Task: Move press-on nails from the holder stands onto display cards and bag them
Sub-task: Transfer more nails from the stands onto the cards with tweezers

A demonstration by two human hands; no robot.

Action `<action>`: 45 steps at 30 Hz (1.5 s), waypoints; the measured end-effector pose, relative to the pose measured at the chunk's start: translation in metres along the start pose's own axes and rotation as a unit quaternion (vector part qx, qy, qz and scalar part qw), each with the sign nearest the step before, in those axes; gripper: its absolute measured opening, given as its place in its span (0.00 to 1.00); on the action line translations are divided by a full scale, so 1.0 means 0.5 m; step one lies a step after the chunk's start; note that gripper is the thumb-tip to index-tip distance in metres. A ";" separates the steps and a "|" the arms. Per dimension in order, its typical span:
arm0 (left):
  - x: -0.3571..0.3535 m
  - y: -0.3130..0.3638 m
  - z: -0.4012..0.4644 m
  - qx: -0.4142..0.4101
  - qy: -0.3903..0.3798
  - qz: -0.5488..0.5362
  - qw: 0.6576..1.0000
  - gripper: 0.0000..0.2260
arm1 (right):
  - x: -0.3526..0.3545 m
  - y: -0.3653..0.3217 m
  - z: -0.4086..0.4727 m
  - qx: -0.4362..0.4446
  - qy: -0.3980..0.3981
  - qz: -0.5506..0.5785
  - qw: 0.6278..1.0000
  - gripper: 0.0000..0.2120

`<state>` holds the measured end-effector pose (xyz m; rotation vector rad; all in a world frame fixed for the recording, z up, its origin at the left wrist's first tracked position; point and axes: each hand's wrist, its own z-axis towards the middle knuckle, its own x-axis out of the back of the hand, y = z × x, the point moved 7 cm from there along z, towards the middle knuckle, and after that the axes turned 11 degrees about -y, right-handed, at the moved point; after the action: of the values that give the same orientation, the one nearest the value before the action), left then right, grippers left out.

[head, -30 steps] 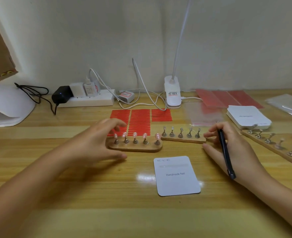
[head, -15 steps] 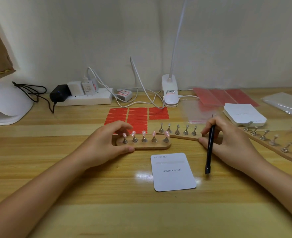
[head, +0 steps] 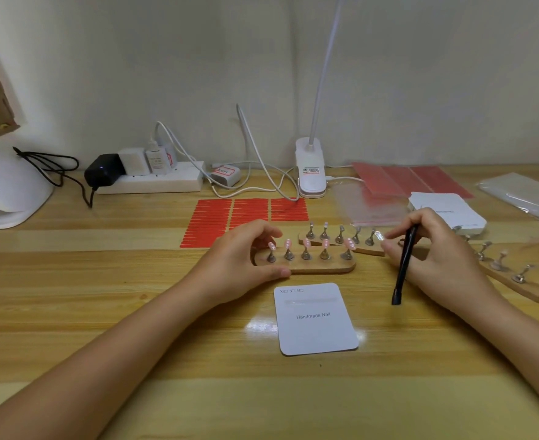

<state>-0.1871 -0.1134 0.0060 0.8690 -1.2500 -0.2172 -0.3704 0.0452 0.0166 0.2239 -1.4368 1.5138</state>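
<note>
Just behind the blank display card (head: 317, 319), the left hand (head: 246, 258) grips the end of the wooden holder stand (head: 322, 266), its five pink press-on nails (head: 306, 243) probably set close for a short transfer. The right hand (head: 433, 255) pinches a black tool (head: 404, 265) and touches the nail-less second stand (head: 361, 247), seemingly nudging it aside

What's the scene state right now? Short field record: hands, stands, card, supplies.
left hand: grips the left end of the near stand
right hand: holds a black tool, fingertips at the right end of the second stand
near stand: wooden, five pegs, each with a pink nail
second stand: behind the near one, five pegs, nails not clearly visible
third stand: far right, angled, partly behind the right hand
display card: white, flat on the table, no nails on it
red strips: behind the stands
card stack: back right
</note>
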 end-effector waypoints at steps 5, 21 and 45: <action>0.001 -0.002 0.001 0.005 -0.012 -0.023 1.000 0.18 | 0.027 -0.020 -0.015 0.036 0.102 0.120 0.987 0.09; -0.053 0.138 0.066 -0.042 0.021 0.167 0.985 0.16 | 0.015 -0.065 -0.039 0.148 0.047 0.064 0.986 0.09; -0.078 0.132 0.086 -0.047 0.030 0.070 0.996 0.12 | 0.002 -0.031 -0.034 0.092 0.003 0.183 0.979 0.09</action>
<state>-0.2585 -0.0659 0.0242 0.6990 -1.2302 -0.1349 -0.3515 0.0571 0.0227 0.0662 -1.3856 1.9476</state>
